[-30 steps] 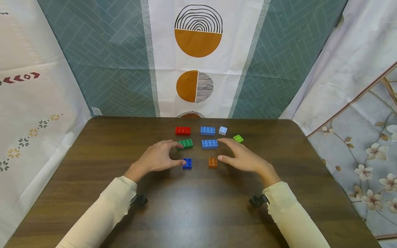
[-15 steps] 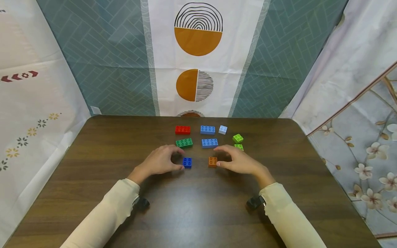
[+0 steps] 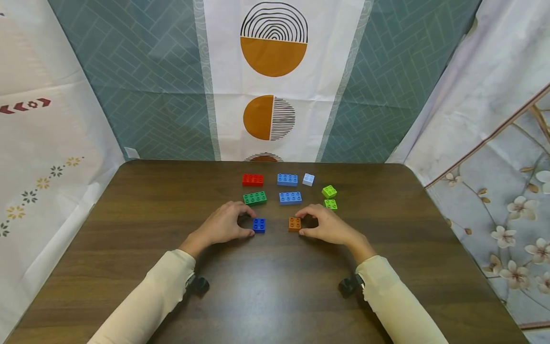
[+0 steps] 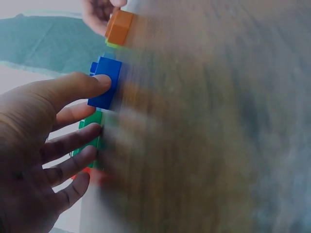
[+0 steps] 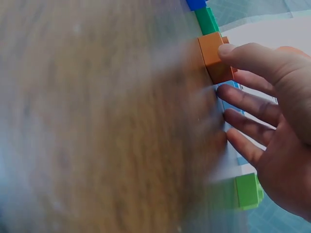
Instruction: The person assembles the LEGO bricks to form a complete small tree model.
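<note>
On the dark wooden table, my left hand (image 3: 224, 223) pinches a small dark blue toy brick (image 3: 259, 225) by its left part. In the left wrist view the thumb lies across the near face of the blue brick (image 4: 105, 90), and the index finger goes behind it. My right hand (image 3: 330, 226) pinches an orange toy brick (image 3: 294, 224) of like size from the right. The right wrist view has the thumb on one face of the orange brick (image 5: 215, 58), the index finger partly hidden behind. Both bricks sit studs up on the table, a gap between them.
Behind the hands lie a green brick (image 3: 255, 198), a red brick (image 3: 252, 180), two light blue long bricks (image 3: 290, 198), (image 3: 287, 179), a pale blue brick (image 3: 308, 179) and two lime bricks (image 3: 329, 192), (image 3: 330, 204). A patterned cloth (image 3: 172, 95) hangs beyond the table's far edge.
Both hands have drawn nearer to the person, away from the farther bricks, and their fingers have closed on the blue and orange bricks. The nearer lime brick has come into view.
</note>
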A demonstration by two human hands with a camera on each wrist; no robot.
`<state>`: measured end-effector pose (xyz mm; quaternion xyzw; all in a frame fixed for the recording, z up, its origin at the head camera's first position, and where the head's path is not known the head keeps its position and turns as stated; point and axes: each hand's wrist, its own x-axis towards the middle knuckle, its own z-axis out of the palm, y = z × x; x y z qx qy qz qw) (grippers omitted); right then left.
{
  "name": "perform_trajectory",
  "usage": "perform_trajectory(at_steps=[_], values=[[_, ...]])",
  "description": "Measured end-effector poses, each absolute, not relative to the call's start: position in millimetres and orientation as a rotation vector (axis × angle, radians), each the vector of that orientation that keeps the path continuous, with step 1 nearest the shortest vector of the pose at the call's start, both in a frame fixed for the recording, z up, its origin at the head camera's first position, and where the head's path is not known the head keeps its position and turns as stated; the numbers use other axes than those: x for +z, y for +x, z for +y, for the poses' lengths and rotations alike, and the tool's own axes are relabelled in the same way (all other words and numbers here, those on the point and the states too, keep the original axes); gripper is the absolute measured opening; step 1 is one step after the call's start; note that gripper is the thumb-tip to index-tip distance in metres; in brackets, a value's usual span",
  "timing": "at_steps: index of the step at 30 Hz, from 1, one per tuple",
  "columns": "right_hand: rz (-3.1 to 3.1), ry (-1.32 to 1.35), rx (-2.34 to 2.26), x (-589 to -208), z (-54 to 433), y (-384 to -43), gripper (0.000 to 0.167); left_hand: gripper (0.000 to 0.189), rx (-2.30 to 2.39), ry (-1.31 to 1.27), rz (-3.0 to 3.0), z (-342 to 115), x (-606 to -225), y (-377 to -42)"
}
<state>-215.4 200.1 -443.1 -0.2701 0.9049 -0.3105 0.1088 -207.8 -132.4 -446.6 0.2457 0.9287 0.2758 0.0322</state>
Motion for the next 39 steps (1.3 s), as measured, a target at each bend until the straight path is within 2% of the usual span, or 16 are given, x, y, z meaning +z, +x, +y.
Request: perform_trajectory(at_steps=[20,39], values=[[2.712,-0.711,-0.878,-444,193,-216,0.036,0.033,0.948,0.789,2.849,-126,-452,-210],[2.655,-0.746,-1.034,-436,173,-214,0.038,0.034,0.938,0.778,2.832,-109,-451,-205]])
